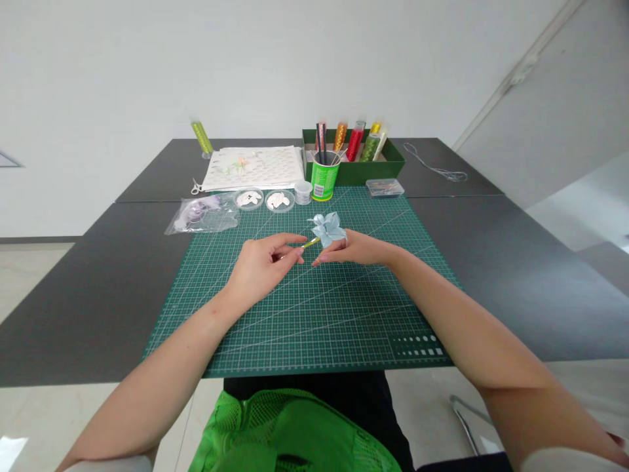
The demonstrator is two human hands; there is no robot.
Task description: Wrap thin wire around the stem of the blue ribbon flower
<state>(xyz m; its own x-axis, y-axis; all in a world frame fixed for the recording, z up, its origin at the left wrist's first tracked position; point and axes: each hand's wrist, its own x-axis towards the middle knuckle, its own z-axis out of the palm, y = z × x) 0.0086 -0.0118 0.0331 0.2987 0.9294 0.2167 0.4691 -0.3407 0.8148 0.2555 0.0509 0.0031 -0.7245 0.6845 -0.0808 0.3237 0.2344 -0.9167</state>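
Observation:
A pale blue flower [328,229] with pointed petals is held above the green cutting mat [295,328], its yellow-green stem [311,242] pointing left. My left hand [270,259] pinches that stem between thumb and fingers. On the other side, my right hand [350,249] is at the petals, its fingers partly behind the flower and its thumb below. Whether the right fingers grip a petal is hidden by the bloom.
Behind the mat are a green can [324,181] of sticks, a green box [363,173] of thread spools, white sheets [255,172], two dishes of white pieces [249,198] [280,200], a plastic bag [204,214], a clear case [384,188] and a cord [432,168].

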